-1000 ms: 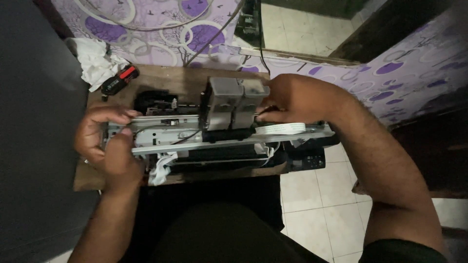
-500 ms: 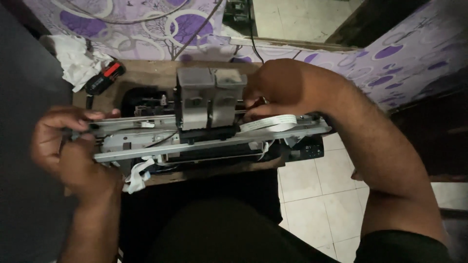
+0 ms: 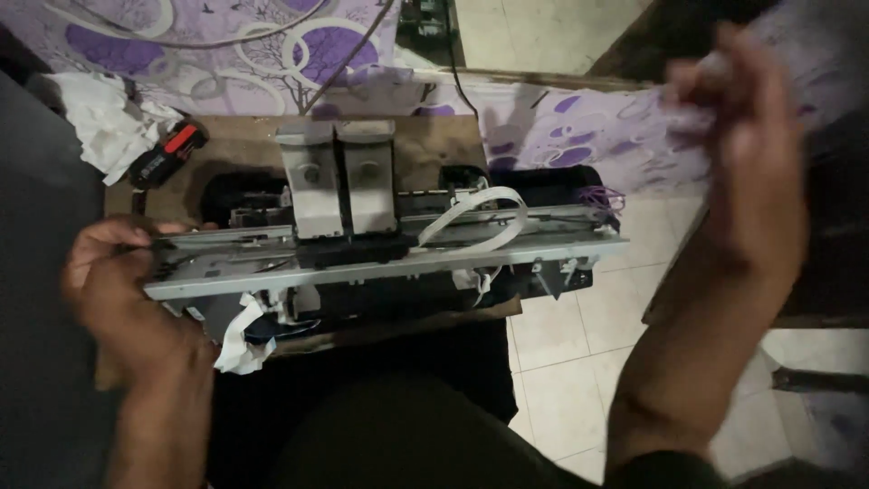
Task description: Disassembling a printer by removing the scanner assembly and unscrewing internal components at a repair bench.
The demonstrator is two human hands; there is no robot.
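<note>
A printer mechanism lies across a small wooden board [image 3: 244, 145]: a long metal rail [image 3: 507, 258], a grey twin-block carriage [image 3: 337, 181] standing on it, and a looped white ribbon cable [image 3: 471, 213]. My left hand [image 3: 113, 290] grips the rail's left end, fingers curled over it. My right hand [image 3: 751, 154] is raised at the upper right, well clear of the mechanism and blurred by motion. Whether its fingers pinch anything cannot be told.
A crumpled white cloth [image 3: 104, 127] and a black-and-red tool [image 3: 167, 154] lie at the board's far left corner. Purple patterned fabric [image 3: 226, 45] with cables runs behind. A white paper scrap [image 3: 237, 340] hangs under the rail. Tiled floor [image 3: 561, 362] is to the right.
My right hand has let go of the carriage and lifted up to the right, uncovering the ribbon cable. The left hand keeps its hold on the rail's end.
</note>
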